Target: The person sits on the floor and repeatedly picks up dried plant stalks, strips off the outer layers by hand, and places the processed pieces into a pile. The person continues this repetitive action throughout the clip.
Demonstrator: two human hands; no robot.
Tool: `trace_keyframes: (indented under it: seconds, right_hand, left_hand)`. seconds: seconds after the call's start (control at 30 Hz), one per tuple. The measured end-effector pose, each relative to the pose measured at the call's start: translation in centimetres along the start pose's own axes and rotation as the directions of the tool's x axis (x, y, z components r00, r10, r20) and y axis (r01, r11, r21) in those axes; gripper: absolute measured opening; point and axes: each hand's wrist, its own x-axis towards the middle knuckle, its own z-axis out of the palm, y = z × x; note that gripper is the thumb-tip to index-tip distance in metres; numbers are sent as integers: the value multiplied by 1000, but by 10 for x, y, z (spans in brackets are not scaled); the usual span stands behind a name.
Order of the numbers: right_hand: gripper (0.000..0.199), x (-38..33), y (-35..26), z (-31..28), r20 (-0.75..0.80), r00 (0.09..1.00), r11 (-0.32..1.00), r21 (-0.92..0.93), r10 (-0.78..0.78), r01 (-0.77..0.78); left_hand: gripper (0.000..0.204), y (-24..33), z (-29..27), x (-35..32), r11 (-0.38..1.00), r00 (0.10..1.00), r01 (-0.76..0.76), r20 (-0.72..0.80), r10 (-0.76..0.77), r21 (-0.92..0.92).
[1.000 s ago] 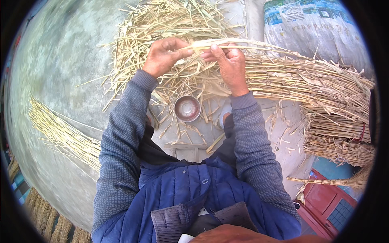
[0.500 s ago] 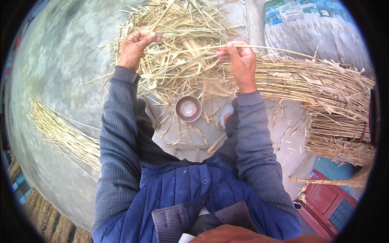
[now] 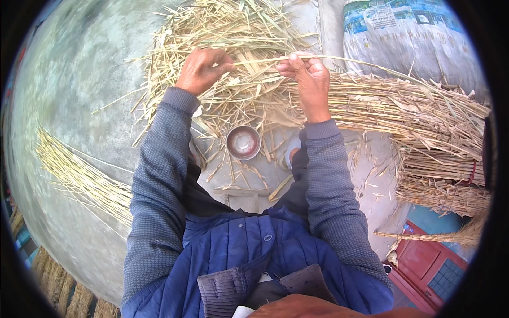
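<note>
A long pale straw stalk (image 3: 366, 63) runs from between my hands out to the right, over a thick pile of stalks. My right hand (image 3: 308, 79) pinches it between thumb and fingers. At its left end my left hand (image 3: 205, 69) is closed on the same stalk, back of the hand upward, so the fingertips are partly hidden. Beneath both hands lies a loose heap of dry husks and leaf strips (image 3: 233, 40). A small metal bowl (image 3: 243, 142) with a reddish inside stands on the floor between my feet.
Dry stalks (image 3: 392, 106) lie heaped at the right, beside a large white and blue sack (image 3: 408, 42). A fan of thin pale stalks (image 3: 85, 177) lies at the left. A broom (image 3: 429, 236) and a red panel (image 3: 421, 259) are at lower right. Straw bundles (image 3: 58, 286) sit lower left.
My left hand has moved right, toward my right hand, and closed on the stalk's left end. My right hand keeps its pinch and has barely shifted.
</note>
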Motion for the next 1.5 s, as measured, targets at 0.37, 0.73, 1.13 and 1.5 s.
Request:
trace_keyframes:
  seconds: [0.37, 0.73, 1.13, 1.5]
  right_hand:
    - [23, -10, 0, 14, 139, 990, 996, 91, -9, -3]
    - [20, -10, 5, 21, 131, 991, 994, 112, -26, 11]
    - [20, 0, 12, -11, -107, 993, 982, 185, 42, -21]
    - [24, -1, 6, -5, -60, 998, 984, 176, 17, -6]
  left_hand:
    - [21, 34, 28, 4, 893, 998, 40, -23, -57, -448]
    - [17, 28, 21, 2, 813, 960, 237, -1, -281, -533]
    - [21, -52, -49, -6, 610, 735, -78, -458, -499, -789]
    - [31, -24, -6, 3, 996, 994, -51, -97, 58, 72]
